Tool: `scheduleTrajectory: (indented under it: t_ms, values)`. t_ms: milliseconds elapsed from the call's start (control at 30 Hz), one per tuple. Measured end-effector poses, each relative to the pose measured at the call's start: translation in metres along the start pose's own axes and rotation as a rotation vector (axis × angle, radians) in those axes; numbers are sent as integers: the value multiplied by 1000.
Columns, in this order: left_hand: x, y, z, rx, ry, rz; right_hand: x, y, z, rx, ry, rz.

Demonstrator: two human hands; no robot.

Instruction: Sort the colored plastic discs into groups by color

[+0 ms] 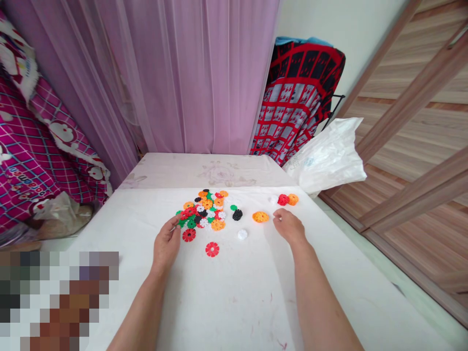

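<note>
A mixed pile of notched plastic discs [206,204] in red, orange, green, black and white lies left of the table's middle. My left hand [167,242] is at the pile's left edge, its fingers closed together; what they hold, if anything, is hidden. Just right of a small orange disc stack [261,217] is my right hand [290,227], with curled fingers and nothing clearly visible in them. Closer to me lie a large red disc [212,249] and a white disc stack [242,234]. Black discs [237,215] lie beside a green disc [233,207].
Red discs [282,199] touch orange ones [293,199] at the far right of the white-covered table [226,302]. A white plastic bag [331,158] stands at the right rear edge. Purple curtains [190,78] hang behind; a wooden wardrobe [413,136] is to the right.
</note>
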State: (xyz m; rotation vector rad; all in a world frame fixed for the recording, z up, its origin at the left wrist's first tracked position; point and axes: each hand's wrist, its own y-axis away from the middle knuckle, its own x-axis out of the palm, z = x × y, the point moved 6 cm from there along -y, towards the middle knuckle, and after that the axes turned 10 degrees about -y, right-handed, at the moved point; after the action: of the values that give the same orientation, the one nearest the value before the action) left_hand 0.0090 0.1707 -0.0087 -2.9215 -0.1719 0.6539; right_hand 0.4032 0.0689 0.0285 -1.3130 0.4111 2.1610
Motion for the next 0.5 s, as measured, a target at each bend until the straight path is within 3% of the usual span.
scheduleTrajectory:
  t_ms: [233, 500]
  values:
    - [0, 1, -1, -22, -11, -4, 8, 13, 16, 73, 268, 268]
    - [-1, 1, -3, -21, -6, 10, 11, 16, 30, 59, 279, 316]
